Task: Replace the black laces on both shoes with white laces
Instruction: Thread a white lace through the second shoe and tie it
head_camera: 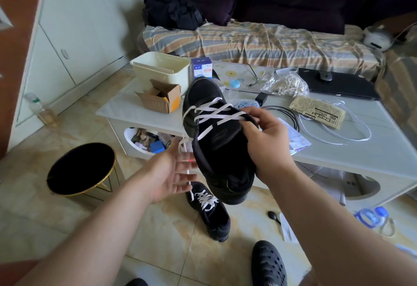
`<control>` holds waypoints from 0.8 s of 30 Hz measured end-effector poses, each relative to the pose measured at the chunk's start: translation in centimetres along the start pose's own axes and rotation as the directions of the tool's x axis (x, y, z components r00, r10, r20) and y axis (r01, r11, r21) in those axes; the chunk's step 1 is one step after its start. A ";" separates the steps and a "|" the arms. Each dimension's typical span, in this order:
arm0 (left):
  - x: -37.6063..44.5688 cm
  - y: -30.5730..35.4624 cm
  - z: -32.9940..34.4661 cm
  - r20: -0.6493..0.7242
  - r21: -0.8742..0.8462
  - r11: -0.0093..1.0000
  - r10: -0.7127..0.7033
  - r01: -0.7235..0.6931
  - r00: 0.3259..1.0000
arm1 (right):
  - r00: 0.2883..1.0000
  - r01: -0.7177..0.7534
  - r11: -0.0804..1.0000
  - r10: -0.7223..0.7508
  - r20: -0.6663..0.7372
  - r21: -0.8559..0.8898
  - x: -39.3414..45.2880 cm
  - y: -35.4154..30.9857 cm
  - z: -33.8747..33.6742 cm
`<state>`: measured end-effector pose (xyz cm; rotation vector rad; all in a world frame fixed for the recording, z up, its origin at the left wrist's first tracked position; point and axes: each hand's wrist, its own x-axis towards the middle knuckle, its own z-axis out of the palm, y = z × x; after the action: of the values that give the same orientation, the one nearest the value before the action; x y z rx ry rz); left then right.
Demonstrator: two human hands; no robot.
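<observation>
Glossy beige floor tiles fill the foreground, where one black shoe on the floor, already threaded with a white lace, lies just below the raised shoe. That raised shoe, also black with a white lace crisscrossing its eyelets, is held above the floor with its toe pointing away. The right hand grips it at the tongue, fingers curled over the top edge. The left hand is spread just left of it, fingers released, a loose lace end dangling beside the palm. Behind the raised shoe stands a cluttered white worktop, one spare white lace on it. Farther back, a striped bed.
</observation>
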<state>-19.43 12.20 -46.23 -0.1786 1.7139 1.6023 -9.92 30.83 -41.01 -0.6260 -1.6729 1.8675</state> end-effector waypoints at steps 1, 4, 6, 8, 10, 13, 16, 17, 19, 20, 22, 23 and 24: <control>0.1 0.0 0.1 0.070 -0.028 0.999 -0.040 0.042 0.997 | 0.999 -0.009 0.999 0.008 0.041 0.031 -0.2 0.0 0.1; -0.6 0.6 0.4 0.140 -0.291 0.957 0.041 0.002 0.989 | 0.991 -0.043 0.994 0.030 0.132 0.098 -0.6 -0.1 0.3; -0.1 1.7 -0.8 0.017 -0.508 0.855 0.134 -0.107 0.991 | 0.988 -0.050 0.994 0.035 0.149 0.097 -0.8 -0.3 0.3; 1.2 2.4 -3.2 -0.124 -0.685 0.703 0.144 -0.190 0.982 | 0.991 -0.052 0.996 0.043 0.127 0.067 -0.7 -0.4 0.1; 2.2 2.9 -5.6 -0.301 -0.759 0.594 0.041 -0.266 0.953 | 0.996 -0.058 0.998 0.056 0.071 0.025 -0.3 -0.3 -0.3; 1.8 3.1 -6.3 -0.406 -0.650 0.675 0.079 -0.348 0.911 | 0.999 -0.017 0.985 0.010 -0.038 -0.173 0.6 0.6 -0.8; 0.4 3.4 -3.4 -0.314 -0.374 0.828 0.311 -0.418 0.897 | 0.976 0.217 0.810 -0.185 0.113 -0.545 0.7 1.2 -0.6; -0.1 3.2 -2.1 -0.229 -0.313 0.844 0.377 -0.435 0.897 | 0.955 0.297 0.716 -0.220 0.199 -0.632 0.7 1.5 -0.4; -0.9 2.6 0.5 -0.065 -0.256 0.855 0.450 -0.451 0.891 | 0.915 0.403 0.607 -0.264 0.304 -0.686 0.5 2.0 0.2; -1.3 2.1 1.7 0.008 -0.255 0.856 0.466 -0.449 0.885 | 0.897 0.442 0.585 -0.288 0.335 -0.680 0.2 2.3 0.5; -1.8 1.2 3.5 0.099 -0.246 0.866 0.468 -0.435 0.878 | 0.862 0.507 0.559 -0.318 0.395 -0.656 -0.2 3.1 1.0; -2.0 0.9 4.1 0.121 -0.231 0.871 0.468 -0.434 0.875 | 0.849 0.527 0.561 -0.316 0.423 -0.639 -0.5 3.4 1.2; -1.9 0.5 4.5 0.137 -0.225 0.872 0.469 -0.434 0.872 | 0.839 0.539 0.571 -0.303 0.451 -0.619 -0.8 3.6 1.4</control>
<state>-16.43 15.64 -44.26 0.3033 1.5259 2.0531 -10.60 29.05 -44.40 -0.1618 -2.5290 0.9099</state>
